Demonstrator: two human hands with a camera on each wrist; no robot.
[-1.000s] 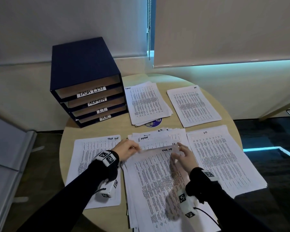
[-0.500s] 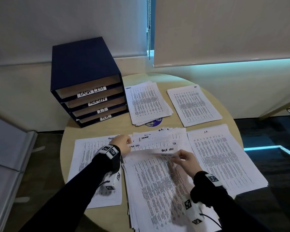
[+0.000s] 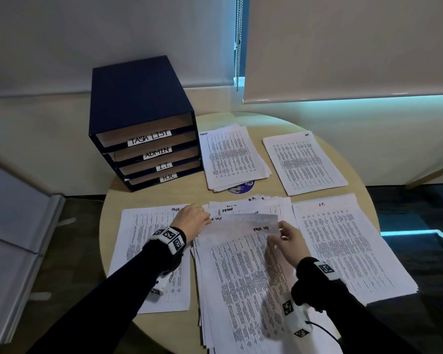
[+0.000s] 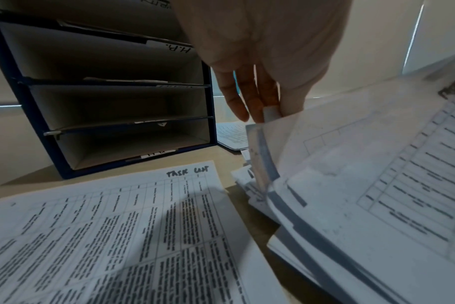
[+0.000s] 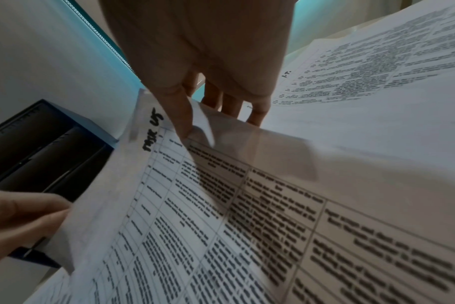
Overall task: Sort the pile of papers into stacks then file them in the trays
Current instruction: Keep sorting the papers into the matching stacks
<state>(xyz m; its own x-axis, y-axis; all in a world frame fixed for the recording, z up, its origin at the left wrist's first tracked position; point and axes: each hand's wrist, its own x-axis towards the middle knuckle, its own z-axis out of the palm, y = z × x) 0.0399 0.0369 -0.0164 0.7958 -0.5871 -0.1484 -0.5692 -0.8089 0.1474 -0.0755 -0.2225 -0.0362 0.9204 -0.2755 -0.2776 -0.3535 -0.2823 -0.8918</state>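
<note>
Both hands lift the top sheet marked "TASK LIST" (image 3: pixel 243 226) off the unsorted pile (image 3: pixel 241 290) at the near middle of the round surface (image 3: pixel 149 198). The right hand (image 3: pixel 289 241) pinches its far right corner between thumb and fingers (image 5: pixel 179 115); the left hand (image 3: pixel 192 218) seems to pinch the far left edge, though its fingers are partly hidden. The sorted Task List stack (image 3: pixel 143 238) lies left of the pile, the I.T. stack (image 3: pixel 348 246) right, the Admin stack (image 3: pixel 233 154) and H.R. stack (image 3: pixel 302 162) beyond. The blue tray unit (image 3: pixel 138 118) stands at the far left.
</note>
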